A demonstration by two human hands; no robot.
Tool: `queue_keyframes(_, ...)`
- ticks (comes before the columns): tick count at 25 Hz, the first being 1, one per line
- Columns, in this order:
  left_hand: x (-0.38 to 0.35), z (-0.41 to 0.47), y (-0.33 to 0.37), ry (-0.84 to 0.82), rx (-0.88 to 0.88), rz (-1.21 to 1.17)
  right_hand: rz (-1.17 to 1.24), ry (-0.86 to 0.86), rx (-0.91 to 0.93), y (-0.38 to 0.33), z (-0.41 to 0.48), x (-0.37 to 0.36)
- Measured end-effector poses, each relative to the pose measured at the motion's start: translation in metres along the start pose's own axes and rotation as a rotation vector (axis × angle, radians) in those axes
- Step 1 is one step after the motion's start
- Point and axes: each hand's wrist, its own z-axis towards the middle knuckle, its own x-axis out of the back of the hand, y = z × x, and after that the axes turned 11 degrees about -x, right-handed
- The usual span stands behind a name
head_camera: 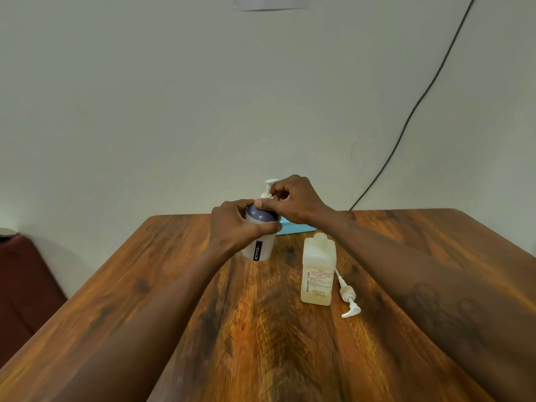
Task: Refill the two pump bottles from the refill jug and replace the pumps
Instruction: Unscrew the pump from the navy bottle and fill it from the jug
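1. Above the far middle of the wooden table (261,343), we hold a white, frosted-looking cylindrical jug (259,247) with a rounded grey-purple lid (261,213); a black vertical label on its side reads "JOYO".
2. Our left hand (232,224) is wrapped round the jug's upper body, fingers curled behind it and thumb across the front just under the lid.
3. Our right hand (293,198) is closed over the lid's far edge, thumb pressed on top and fingers bent; we cannot tell whether it also touches the pump behind.
4. Just behind the jug stands a white plastic pump head (269,187), its nozzle flat and squared; the bottle it sits on is hidden by the hands.
5. To the right, standing on the table, is a squarish translucent bottle (318,271) of pale yellowish plastic with an open, threaded neck and a white label printed in red and black.
6. Beside that bottle, on its right, a white loose pump (348,294) lies flat with its thin dip tube pointing toward the far edge.
7. A light blue, finely ribbed object (293,227) lies behind the hands, mostly hidden.
8. The tabletop is glossy, with strong orange-brown grain and rounded corners.
9. A dark cable (420,100) runs down the plain pale wall.
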Motion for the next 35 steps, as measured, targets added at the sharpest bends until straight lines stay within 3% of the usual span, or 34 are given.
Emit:
queue_keyframes(4, 0.022, -0.018, 0.016, -0.148, 0.026, -0.181, 0.037, -0.093, 0.033, -0.012, -0.026, 0.011)
queue_keyframes(8, 0.04, -0.041, 0.023, -0.336, 0.097, -0.44, 0.137, -0.36, 0.039, -0.026, -0.048, 0.025)
queue_keyframes(11, 0.047, -0.056, 0.028, -0.309, 0.106, -0.445, 0.338, -0.551, -0.079, -0.031, -0.064, 0.035)
queue_keyframes(17, 0.049, -0.083, 0.048, -0.192, 0.018, -0.26, -0.06, -0.206, -0.064, -0.054, -0.09, 0.021)
queue_keyframes(19, 0.05, -0.091, 0.053, -0.197, -0.011, -0.271, -0.003, -0.295, -0.089, -0.056, -0.099, 0.022)
queue_keyframes(23, 0.055, -0.1, 0.054, -0.282, 0.002, -0.278, 0.335, -0.588, -0.179, -0.048, -0.109, 0.033)
queue_keyframes(25, 0.054, -0.103, 0.056, -0.293, 0.026, -0.239, 0.231, -0.531, -0.188, -0.052, -0.115, 0.032)
queue_keyframes(29, 0.05, -0.106, 0.063, -0.297, 0.029, -0.17, -0.19, -0.167, -0.098, -0.06, -0.125, 0.026)
queue_keyframes(32, 0.051, -0.104, 0.062, -0.367, 0.047, -0.175, -0.162, -0.254, -0.077, -0.058, -0.125, 0.025)
queue_keyframes(35, 0.053, -0.103, 0.052, -0.489, 0.096, -0.196, 0.052, -0.364, -0.127, -0.054, -0.126, 0.03)
